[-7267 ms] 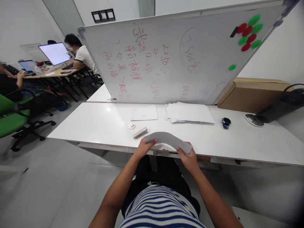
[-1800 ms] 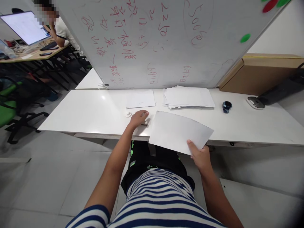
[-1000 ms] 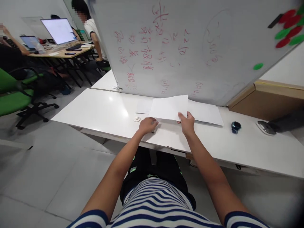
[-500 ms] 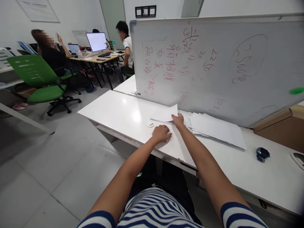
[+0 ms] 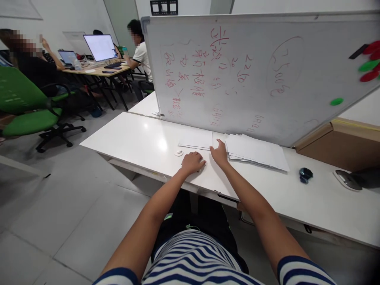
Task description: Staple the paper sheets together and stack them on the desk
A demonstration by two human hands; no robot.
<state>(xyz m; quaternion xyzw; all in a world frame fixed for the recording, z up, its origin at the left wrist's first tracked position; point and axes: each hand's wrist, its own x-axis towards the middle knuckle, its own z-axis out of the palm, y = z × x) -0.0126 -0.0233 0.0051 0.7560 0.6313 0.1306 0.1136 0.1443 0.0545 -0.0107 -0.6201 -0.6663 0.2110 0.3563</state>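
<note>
My right hand (image 5: 219, 153) is at the right end of a thin stack of white sheets (image 5: 196, 138) lying flat on the white desk (image 5: 133, 134). Its thumb and forefinger are spread apart, with no sheet lifted between them. My left hand (image 5: 192, 163) rests on the desk in front of that stack, fingers bent and thumb held out; the space under its palm is hidden. Just left of it lies a small round white object (image 5: 179, 152). A thicker pile of white paper (image 5: 257, 152) sits beside my right hand, its edges uneven.
Behind the papers stands a whiteboard (image 5: 231, 75) with red writing and coloured magnets. To the right are a dark blue object (image 5: 305, 174), a cardboard box (image 5: 338, 148) and a black-and-white device (image 5: 347, 180). Green chairs (image 5: 29, 118) and people at a computer desk (image 5: 97, 69) are at left.
The sheet whose corner my right hand was lifting now lies flat on the thin stack, and the fingers have parted. My left hand stays on the desk. The view has turned slightly right.
</note>
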